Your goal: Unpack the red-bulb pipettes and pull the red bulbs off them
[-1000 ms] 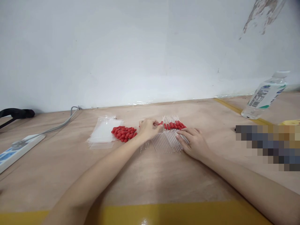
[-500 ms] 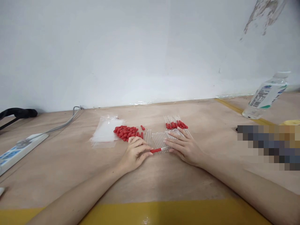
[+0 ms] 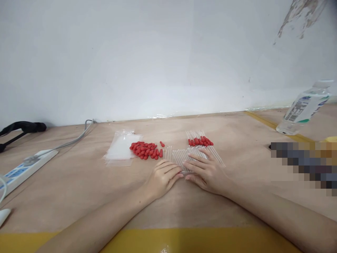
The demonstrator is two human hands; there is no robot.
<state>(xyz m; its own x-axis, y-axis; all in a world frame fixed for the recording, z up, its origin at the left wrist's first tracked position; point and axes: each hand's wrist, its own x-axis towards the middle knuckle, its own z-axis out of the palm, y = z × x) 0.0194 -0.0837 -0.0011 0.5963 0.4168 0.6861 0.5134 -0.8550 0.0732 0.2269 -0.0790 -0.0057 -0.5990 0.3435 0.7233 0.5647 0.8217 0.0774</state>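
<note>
My left hand point(image 3: 164, 177) is closed over the left end of a dropper point(image 3: 188, 172), covering its red rubber bulb. From its fingertips the clear glass tube runs level to my right hand point(image 3: 206, 172), whose thumb and fingers pinch the other end. Under and behind both hands lies a row of loose glass tubes point(image 3: 181, 158), side by side on the table. Left of the row is a heap of red rubber bulbs point(image 3: 147, 151), with a single bulb point(image 3: 162, 144) apart from it. Behind my right hand, several droppers with red bulbs point(image 3: 201, 141) lie together, tubes pointing to the wall.
A stack of clear plastic bags point(image 3: 118, 149) lies left of the heap. At far left are a white power strip point(image 3: 39, 165) with a grey cable and a black object point(image 3: 23, 128). A water bottle point(image 3: 302, 109) stands at right, near a blurred-out patch point(image 3: 305, 163).
My left hand has moved right and closed over the red bulb, which showed before beyond its fingertips. My right hand stays at the tube. The view has shifted slightly.
</note>
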